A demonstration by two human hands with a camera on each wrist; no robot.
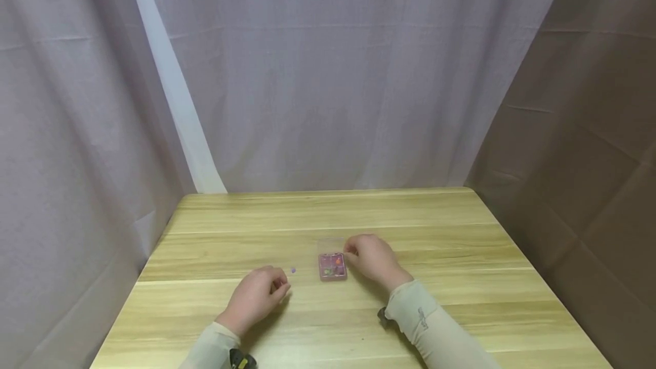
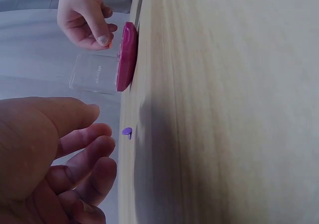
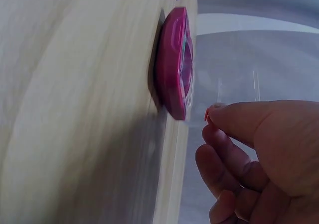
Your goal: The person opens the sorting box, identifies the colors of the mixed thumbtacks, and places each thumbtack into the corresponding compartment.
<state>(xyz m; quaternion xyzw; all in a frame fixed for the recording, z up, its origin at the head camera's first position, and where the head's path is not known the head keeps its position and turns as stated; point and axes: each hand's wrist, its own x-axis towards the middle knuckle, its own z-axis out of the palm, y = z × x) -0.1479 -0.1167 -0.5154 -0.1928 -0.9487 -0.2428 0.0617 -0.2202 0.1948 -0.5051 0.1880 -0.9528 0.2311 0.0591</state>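
A small pink compartment box [image 1: 332,279] stands on the table, its clear lid [image 2: 94,73] swung open to the back. Green [image 1: 328,271] and orange [image 1: 338,261] bits show in its compartments. At the box's right side, my right hand [image 1: 374,258] pinches a small orange piece [image 3: 207,114] between thumb and forefinger; most of that piece is hidden by the fingertips. To the left of the box lies a purple tack-like piece [image 2: 127,132] with a round flat head and short stem. My left hand [image 1: 258,295] hovers just left of it, fingers loosely bent and holding nothing.
The wooden table [image 1: 246,215] has rounded back corners. Grey curtains [image 1: 328,101] hang behind it and along both sides, with a pale strip [image 1: 174,90] at the back left. A dark wrist device [image 1: 241,359] sits on the left sleeve.
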